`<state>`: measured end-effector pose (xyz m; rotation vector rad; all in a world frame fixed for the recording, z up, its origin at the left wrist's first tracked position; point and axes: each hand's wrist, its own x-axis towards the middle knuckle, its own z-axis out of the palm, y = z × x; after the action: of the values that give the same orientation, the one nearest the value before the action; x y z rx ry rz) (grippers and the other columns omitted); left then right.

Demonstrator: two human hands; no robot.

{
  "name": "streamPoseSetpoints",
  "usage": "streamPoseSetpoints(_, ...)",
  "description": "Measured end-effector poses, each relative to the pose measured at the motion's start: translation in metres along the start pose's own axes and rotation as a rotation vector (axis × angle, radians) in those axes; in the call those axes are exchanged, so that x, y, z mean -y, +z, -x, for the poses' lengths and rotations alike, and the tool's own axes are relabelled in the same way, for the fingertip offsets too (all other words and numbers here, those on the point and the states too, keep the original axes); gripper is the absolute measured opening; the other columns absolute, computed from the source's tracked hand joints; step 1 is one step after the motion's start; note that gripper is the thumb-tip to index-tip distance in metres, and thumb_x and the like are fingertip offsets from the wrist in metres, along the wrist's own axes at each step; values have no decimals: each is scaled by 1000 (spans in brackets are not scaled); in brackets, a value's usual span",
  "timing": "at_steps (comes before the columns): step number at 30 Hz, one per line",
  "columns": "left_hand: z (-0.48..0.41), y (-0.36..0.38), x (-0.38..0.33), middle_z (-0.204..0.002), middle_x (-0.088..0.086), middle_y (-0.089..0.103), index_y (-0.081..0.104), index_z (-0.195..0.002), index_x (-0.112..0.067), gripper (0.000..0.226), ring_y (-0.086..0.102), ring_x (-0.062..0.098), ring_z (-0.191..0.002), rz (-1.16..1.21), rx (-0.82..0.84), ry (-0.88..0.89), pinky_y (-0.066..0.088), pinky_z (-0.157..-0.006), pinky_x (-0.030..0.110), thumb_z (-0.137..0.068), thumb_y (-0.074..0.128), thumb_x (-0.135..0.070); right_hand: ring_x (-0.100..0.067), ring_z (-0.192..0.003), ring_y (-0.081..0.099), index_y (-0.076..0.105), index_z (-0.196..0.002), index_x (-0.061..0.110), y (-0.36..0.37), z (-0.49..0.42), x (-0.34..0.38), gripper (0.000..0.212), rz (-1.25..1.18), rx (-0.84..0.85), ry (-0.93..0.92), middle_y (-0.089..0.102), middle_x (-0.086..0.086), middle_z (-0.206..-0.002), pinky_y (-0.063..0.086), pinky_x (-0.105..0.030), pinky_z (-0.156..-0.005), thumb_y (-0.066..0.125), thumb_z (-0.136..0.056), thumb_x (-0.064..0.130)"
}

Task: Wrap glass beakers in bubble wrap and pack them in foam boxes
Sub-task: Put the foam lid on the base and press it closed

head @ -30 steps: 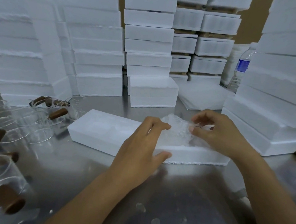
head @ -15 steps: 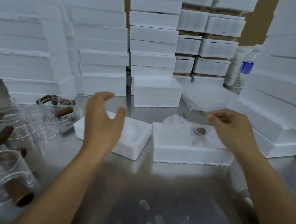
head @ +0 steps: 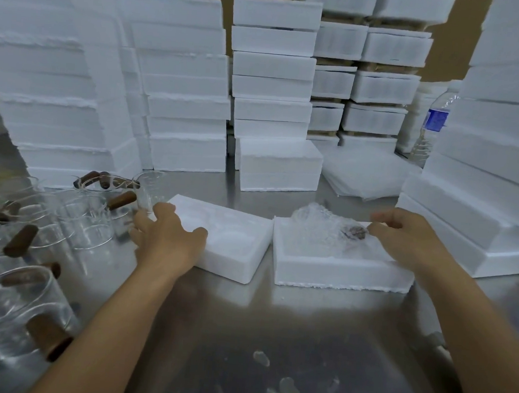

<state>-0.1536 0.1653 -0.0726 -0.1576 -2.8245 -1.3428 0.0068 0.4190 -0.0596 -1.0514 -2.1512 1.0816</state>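
A foam box (head: 336,269) sits open at centre right with a bubble-wrapped beaker (head: 326,228) lying in it, its brown handle showing through the wrap. My right hand (head: 408,240) lies over the box's right end, fingers curled at the far rim beside the wrap. A foam lid (head: 236,240) lies just left of the box. My left hand (head: 169,239) grips the lid's left end, thumb on top. Several bare glass beakers (head: 84,218) with brown handles stand at the left.
Tall stacks of foam boxes (head: 272,89) wall in the back and both sides of the steel table (head: 273,335). Flat bubble-wrap sheets (head: 364,176) lie at the back right beside a water bottle (head: 432,128). Foam crumbs dot the near table.
My left hand was raised above the lid half a second ago and has come down onto its left end. My right hand stays at the box's right end.
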Motion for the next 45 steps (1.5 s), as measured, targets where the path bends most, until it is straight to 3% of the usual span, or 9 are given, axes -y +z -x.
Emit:
streamPoseSetpoints(8,-5,-6,-6,-135,13,37,26,-136,-10,67,43,30,-118,415,-280,63,43,-84,32,-81,63,-7,0,-72,46,63,-105,23,0,2,3,21,-103,24,46,55,-4,-109,34,-21,-54,56,-89,11)
streamPoseSetpoints(12,-3,-11,-10,-113,-6,49,36,-126,-20,51,53,-1,-81,665,-313,149,39,-59,8,-83,59,-3,-1,-71,46,64,-102,21,2,3,6,22,-157,19,61,56,6,-87,34,-21,-56,56,-86,8)
streamPoseSetpoints(17,5,-19,-17,-112,-21,50,42,-121,-26,46,49,-27,-86,788,-375,329,37,-65,-5,-85,59,-3,0,-73,46,64,-95,23,6,6,9,20,-190,15,69,55,13,-84,35,-20,-59,55,-85,8)
streamPoseSetpoints(24,11,-26,-25,-127,0,50,30,-117,-26,51,62,7,-101,962,-342,346,49,-67,10,-85,65,-9,-2,-75,47,64,-101,25,27,18,17,19,-240,10,44,57,1,-104,34,-18,-56,57,-88,14)
streamPoseSetpoints(32,36,-26,-36,-129,2,52,34,-122,-29,61,53,5,-118,789,-388,752,48,-95,21,-79,69,-5,-6,-103,57,58,-125,20,42,35,26,35,-369,199,-47,61,7,-117,40,-24,-94,60,-90,27)
streamPoseSetpoints(36,46,-11,-36,-124,-33,43,35,-129,-38,67,44,-11,-115,505,-220,981,40,-92,7,-79,69,-9,20,-83,54,61,-113,29,40,40,31,23,-340,118,-200,61,22,-102,38,-3,-74,55,-92,34)
streamPoseSetpoints(39,51,7,-37,-130,-8,50,44,-135,-11,65,45,7,-118,225,-159,1181,32,-101,11,-76,69,-1,14,-70,58,64,-97,26,39,44,35,14,-422,3,-265,64,15,-92,40,-1,-64,53,-92,35)
streamPoseSetpoints(41,56,16,-43,-120,14,61,52,-127,3,54,50,20,-112,99,-192,1294,36,-101,22,-75,67,6,0,-61,61,63,-96,22,39,47,39,23,-509,2,-236,66,4,-85,47,-18,-66,53,-90,42)
streamPoseSetpoints(45,59,24,-49,-106,19,68,63,-117,2,34,65,32,-97,-47,-273,1533,52,-86,43,-85,52,6,-13,-57,60,58,-110,17,34,45,43,54,-603,155,-82,68,-7,-81,43,-29,-62,48,-81,62)
